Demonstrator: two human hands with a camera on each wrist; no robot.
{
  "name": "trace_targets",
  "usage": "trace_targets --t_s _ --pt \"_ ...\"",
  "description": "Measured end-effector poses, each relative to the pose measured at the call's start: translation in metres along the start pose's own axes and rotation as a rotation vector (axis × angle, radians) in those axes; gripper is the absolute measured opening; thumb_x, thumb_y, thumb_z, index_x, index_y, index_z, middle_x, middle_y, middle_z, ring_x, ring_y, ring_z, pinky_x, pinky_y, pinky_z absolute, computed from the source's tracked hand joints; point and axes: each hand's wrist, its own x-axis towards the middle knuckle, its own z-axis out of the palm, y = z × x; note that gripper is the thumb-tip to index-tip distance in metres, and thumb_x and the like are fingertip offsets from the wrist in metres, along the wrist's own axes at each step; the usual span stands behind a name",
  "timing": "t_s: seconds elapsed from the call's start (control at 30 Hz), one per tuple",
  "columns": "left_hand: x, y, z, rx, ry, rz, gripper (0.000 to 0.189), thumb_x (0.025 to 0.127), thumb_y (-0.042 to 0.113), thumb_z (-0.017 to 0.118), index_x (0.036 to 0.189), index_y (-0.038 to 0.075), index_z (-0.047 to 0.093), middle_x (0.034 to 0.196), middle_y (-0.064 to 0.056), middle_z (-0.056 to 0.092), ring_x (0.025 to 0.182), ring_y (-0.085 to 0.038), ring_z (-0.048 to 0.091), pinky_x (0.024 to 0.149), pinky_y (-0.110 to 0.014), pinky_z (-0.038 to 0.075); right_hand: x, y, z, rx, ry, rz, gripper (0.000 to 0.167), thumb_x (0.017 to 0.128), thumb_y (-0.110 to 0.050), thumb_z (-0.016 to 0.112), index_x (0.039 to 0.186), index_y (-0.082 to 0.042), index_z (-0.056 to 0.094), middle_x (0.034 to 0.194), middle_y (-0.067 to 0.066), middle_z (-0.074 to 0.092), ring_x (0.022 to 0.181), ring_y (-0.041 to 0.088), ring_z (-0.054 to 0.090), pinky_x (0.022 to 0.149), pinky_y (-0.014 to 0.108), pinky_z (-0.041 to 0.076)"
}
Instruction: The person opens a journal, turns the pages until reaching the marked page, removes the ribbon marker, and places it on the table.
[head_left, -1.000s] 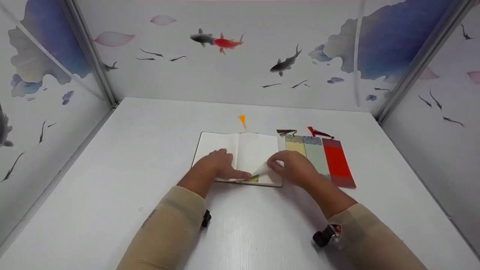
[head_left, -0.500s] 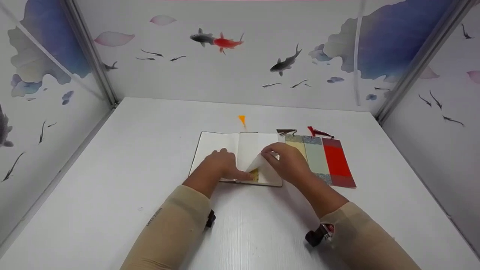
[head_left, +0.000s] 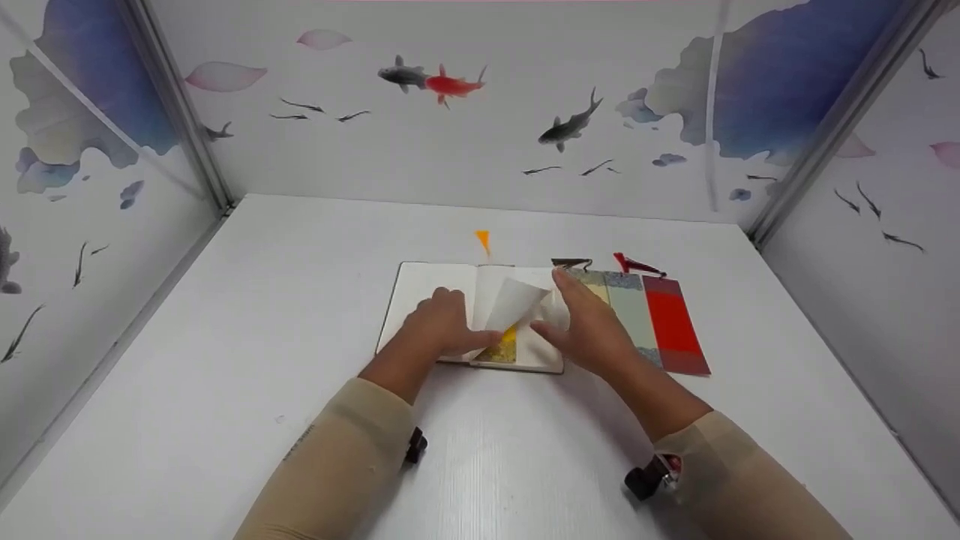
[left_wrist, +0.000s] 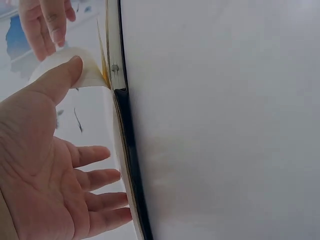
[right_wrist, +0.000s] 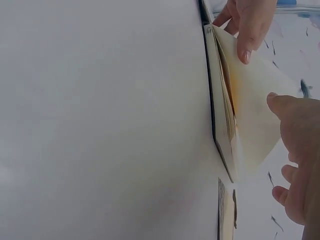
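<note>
An open notebook (head_left: 422, 283) with blank white pages lies on the table. In the head view, my left hand (head_left: 442, 322) rests fingertips on its left page, while the thumb lies along the foot of a raised right-hand page (head_left: 516, 298). That page curls up at its outer corner. Beneath it shows the lower end of a yellow bookmark (head_left: 504, 349); an orange tassel (head_left: 483, 241) sticks out past the notebook's top edge. Close to the curled corner, my right hand (head_left: 589, 326) has thumb and fingers spread apart. The left wrist view shows the left fingers (left_wrist: 95, 180) spread, straight.
Right of the notebook lie a yellowish bookmark (head_left: 594, 279), a pale green bookmark (head_left: 634, 319) and a red bookmark (head_left: 675, 322), side by side. A dark tassel (head_left: 571, 263) and a red tassel (head_left: 637, 265) lie at their tops. Patterned walls (head_left: 480, 150) enclose the white table (head_left: 315, 247).
My right hand lifted the page corner leftward, then let go and spread its fingers. More of the yellow bookmark shows beneath. The left hand stays nearly in place.
</note>
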Motion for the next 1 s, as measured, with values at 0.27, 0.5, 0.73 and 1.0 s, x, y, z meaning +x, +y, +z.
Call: trace_targets --t_s 0.27,0.5,0.73,1.0 --pt "0.0 -0.001 -0.002 -0.013 0.167 0.082 0.12 0.091 0.055 0.081 0.174 0.023 0.0 0.18 -0.012 0.015 0.164 -0.035 0.027 0.127 -0.056 0.039 0.005 0.006 0.006 -0.121 -0.121 0.006 0.112 0.09 -0.051 0.083 0.174 -0.027 0.014 0.183 0.002 0.011 0.169 0.035 0.016 0.13 0.064 0.026" --pt "-0.005 -0.002 -0.004 0.181 0.201 0.232 0.106 0.098 0.043 0.078 0.174 0.035 0.004 0.184 -0.003 -0.008 0.171 -0.033 0.003 0.137 -0.056 0.018 0.002 0.008 0.016 -0.337 -0.3 -0.132 0.088 0.103 -0.057 0.064 0.173 -0.03 0.019 0.183 -0.003 0.0 0.171 0.032 0.0 0.133 0.071 0.006" --pt "-0.009 -0.003 -0.005 0.17 0.122 0.286 0.072 0.106 0.028 0.068 0.167 0.045 0.033 0.184 0.007 0.003 0.171 -0.027 0.002 0.138 -0.057 0.009 -0.004 0.011 0.017 -0.307 -0.381 -0.173 0.076 0.109 -0.059 0.05 0.173 -0.029 0.02 0.182 -0.007 0.009 0.171 0.028 0.005 0.134 0.069 0.003" --pt "-0.009 -0.003 -0.004 0.146 0.098 0.241 0.07 0.104 0.044 0.068 0.167 0.039 0.038 0.183 0.005 0.01 0.17 -0.026 0.009 0.138 -0.056 0.007 -0.003 0.013 0.018 -0.294 -0.408 -0.174 0.077 0.109 -0.063 0.045 0.173 -0.03 0.018 0.182 -0.007 0.01 0.171 0.027 0.007 0.135 0.067 0.004"
